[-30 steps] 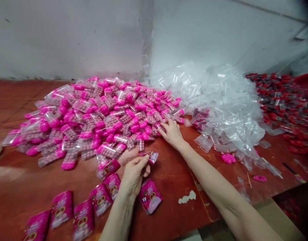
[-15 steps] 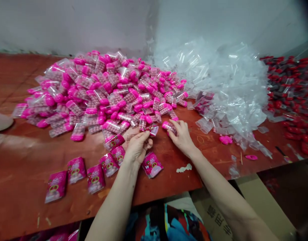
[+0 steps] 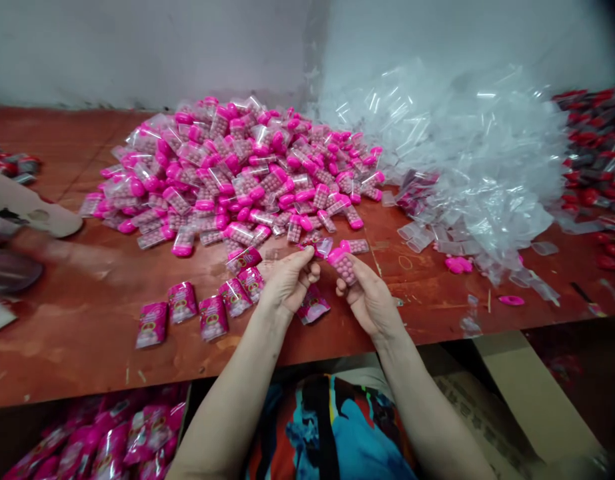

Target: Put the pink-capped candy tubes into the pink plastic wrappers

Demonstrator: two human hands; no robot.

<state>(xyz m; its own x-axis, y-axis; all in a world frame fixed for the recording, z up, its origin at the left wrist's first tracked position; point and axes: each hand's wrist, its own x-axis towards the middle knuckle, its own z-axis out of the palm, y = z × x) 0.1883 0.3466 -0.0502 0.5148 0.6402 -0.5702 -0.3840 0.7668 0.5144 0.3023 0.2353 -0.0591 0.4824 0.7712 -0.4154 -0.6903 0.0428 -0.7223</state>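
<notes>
My left hand [image 3: 289, 283] is closed in a pinch on a small clear-and-pink printed plastic sleeve [image 3: 323, 247]. In my right hand [image 3: 371, 301] is a small clear bottle [image 3: 344, 268] of pink balls, its pink cap tilted up toward the sleeve. Bottle and sleeve are close together; whether they touch I cannot tell. Just behind lies another pink-capped bottle [image 3: 358, 246] on the table. A printed pink pack [image 3: 313, 307] lies partly hidden beneath my left hand. Several more packs [image 3: 152, 325] lie to its left.
A large heap of pink-capped bottles [image 3: 227, 175] covers the table's back middle. Clear plastic sleeves [image 3: 467, 147] are piled right of it, with red-and-grey items [image 3: 592, 153] beyond. Pink packs [image 3: 122, 433] fill a space below the table edge. A cardboard box [image 3: 532, 400] stands lower right.
My right hand has lifted a bottle from the table and brought it left, close to the sleeve. The view has shifted, showing more at the left and more packs below the table.
</notes>
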